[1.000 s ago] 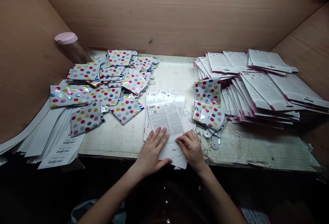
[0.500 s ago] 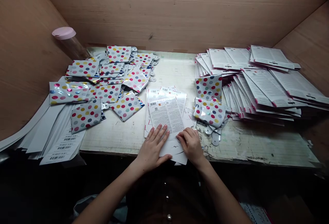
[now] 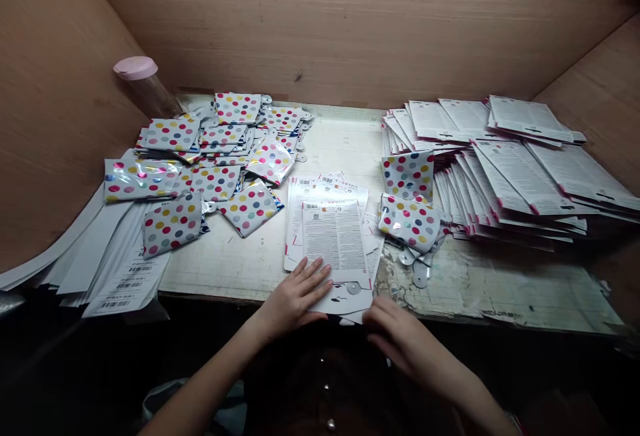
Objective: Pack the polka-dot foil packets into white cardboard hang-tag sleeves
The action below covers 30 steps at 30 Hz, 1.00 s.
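Observation:
A printed white card (image 3: pixel 335 239) lies on a small fanned stack of similar cards at the table's front edge. A grey round tab (image 3: pixel 353 287) shows near its lower end. My left hand (image 3: pixel 297 295) rests flat on the card's lower left, fingers spread. At the lower right corner is my right hand (image 3: pixel 393 329), its fingers bent close to the card's edge; whether they pinch anything is hidden. Two dotted foil packets, the nearer one (image 3: pixel 410 221) with metallic-looking tabs below it, lie right of the stack.
Dotted foil packets (image 3: pixel 220 183) are heaped at the left, above white barcode sheets (image 3: pixel 120 263). A large pile of printed cards (image 3: pixel 520 176) fills the right. A pink-lidded bottle (image 3: pixel 145 83) leans by the left wooden wall (image 3: pixel 60 89).
The top card has straightened and shifted slightly right and down, and the grey tab now shows on it. My right hand has moved down and right, to the card's corner.

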{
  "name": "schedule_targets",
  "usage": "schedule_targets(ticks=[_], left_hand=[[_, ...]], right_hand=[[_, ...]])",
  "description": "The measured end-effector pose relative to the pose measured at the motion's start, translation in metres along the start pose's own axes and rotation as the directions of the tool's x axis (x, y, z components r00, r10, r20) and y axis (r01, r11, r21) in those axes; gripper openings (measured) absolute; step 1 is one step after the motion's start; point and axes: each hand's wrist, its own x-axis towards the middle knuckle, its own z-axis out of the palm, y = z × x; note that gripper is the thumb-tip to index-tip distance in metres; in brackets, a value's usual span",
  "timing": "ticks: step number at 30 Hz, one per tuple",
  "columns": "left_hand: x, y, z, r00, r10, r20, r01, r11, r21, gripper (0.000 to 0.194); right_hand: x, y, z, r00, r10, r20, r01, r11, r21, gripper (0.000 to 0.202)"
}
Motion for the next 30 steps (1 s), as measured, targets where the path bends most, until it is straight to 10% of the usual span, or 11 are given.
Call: schedule_targets(ticks=[5, 11, 14, 17, 22, 27, 30], left_hand=[[0.005, 0.016, 0.004, 0.943, -0.246, -0.224, 0.228, 0.968, -0.101, 0.014], [0.023, 0.03, 0.008, 0.671, -0.668, -0.323, 0.689, 0.722, -0.062, 0.029], [0.025, 0.034, 0.005, 0.522, -0.808, -0.274, 0.85, 0.52, 0.085, 0.041], [0.024, 0.04, -0.001, 0.502, -0.846, -0.177, 0.864, 0.485, 0.132, 0.042], [0.022, 0.039, -0.011, 0.311, -0.95, -0.033, 0.937, 0.313, -0.156, 0.043], [0.018, 0.026, -0.022, 0.346, -0.936, 0.073, 0.807, 0.256, -0.533, 0.041], [0.024, 0.024, -0.024, 0.375, -0.927, 0.023, 0.83, 0.325, -0.454, 0.047]], right_hand=[[0.037, 0.027, 0.01, 0.947, -0.191, -0.26, 0.148, 0.974, -0.173, 0.023], [0.054, 0.027, 0.038, 0.822, 0.093, -0.561, -0.105, 0.994, 0.012, 0.007], [0.051, 0.021, 0.047, 0.747, 0.03, -0.664, -0.173, 0.973, -0.152, 0.013], [0.046, 0.018, 0.05, 0.744, -0.086, -0.663, -0.164, 0.938, -0.306, 0.018], [0.044, 0.015, 0.046, 0.786, -0.18, -0.591, -0.104, 0.905, -0.414, 0.02], [0.06, 0.008, 0.045, 0.798, -0.297, -0.524, -0.009, 0.864, -0.503, 0.038], [0.072, 0.007, 0.048, 0.823, -0.285, -0.491, -0.024, 0.846, -0.532, 0.049]])
